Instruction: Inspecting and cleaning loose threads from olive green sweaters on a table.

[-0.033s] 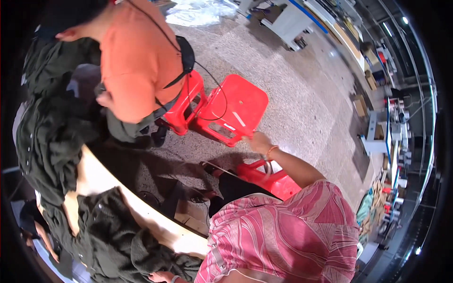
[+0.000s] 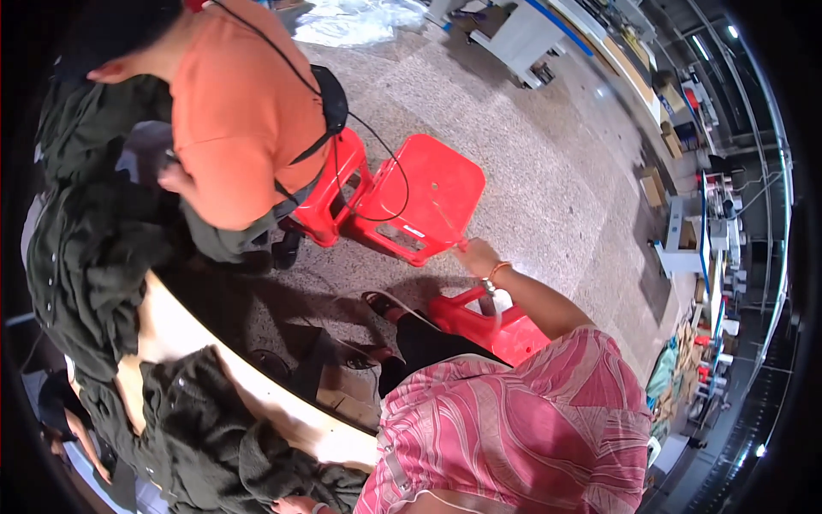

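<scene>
My right hand (image 2: pixel 480 258) is closed in front of the red stool, at the end of my outstretched arm. It grips what looks like an air blow gun; a metal fitting (image 2: pixel 488 288) shows under the wrist and a pale hose (image 2: pixel 499 324) bends down from it. Most of the tool is hidden by the hand. At the lower edge, my left hand (image 2: pixel 295 505) is closed on a dark green buttoned garment (image 2: pixel 201 411), partly cut off by the frame. That garment lies crumpled on a pale wooden table (image 2: pixel 184 321).
A co-worker in an orange shirt (image 2: pixel 235 111) handles more dark garments (image 2: pixel 94 236) at the left. Red plastic stools (image 2: pixel 428 176) stand behind them, another stool (image 2: pixel 514 338) beside my legs. A black cable (image 2: pixel 402 167) loops over. Workbenches (image 2: pixel 685 231) line the right.
My right hand has moved slightly right and upward, and the fitting under its wrist has swung. The co-worker has shifted a little left. My left hand stays on the garment.
</scene>
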Tool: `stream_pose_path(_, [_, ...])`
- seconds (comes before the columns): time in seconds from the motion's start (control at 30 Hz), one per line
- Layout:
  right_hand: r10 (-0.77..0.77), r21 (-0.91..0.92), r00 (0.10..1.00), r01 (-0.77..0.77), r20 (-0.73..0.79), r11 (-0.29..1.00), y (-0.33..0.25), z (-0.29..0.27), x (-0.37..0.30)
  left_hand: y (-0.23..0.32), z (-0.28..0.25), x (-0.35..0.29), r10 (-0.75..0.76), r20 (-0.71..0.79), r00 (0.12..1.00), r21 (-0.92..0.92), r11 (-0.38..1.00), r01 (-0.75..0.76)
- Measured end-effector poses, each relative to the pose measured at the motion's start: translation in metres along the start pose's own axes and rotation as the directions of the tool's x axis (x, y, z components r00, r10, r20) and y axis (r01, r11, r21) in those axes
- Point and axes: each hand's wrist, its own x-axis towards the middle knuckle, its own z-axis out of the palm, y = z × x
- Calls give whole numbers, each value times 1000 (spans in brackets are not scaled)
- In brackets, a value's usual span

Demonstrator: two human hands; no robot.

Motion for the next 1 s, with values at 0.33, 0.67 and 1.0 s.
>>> stream_pose_path(0.33, [65, -160, 995, -77, -75, 984, 103, 32, 200, 69, 37, -12, 28, 451, 892, -286, 951, 115])
stream_pose_path(0.67, [-85, -232, 973, 34, -216, 972, 50, 27, 216, 74, 46, -40, 39, 722, 691, -491, 732, 472])
stream_pose_path(1.0, [-166, -766, 984, 55, -68, 640, 64, 58, 207, 92, -50, -137, -5, 27, 1000, -648, 761, 21])
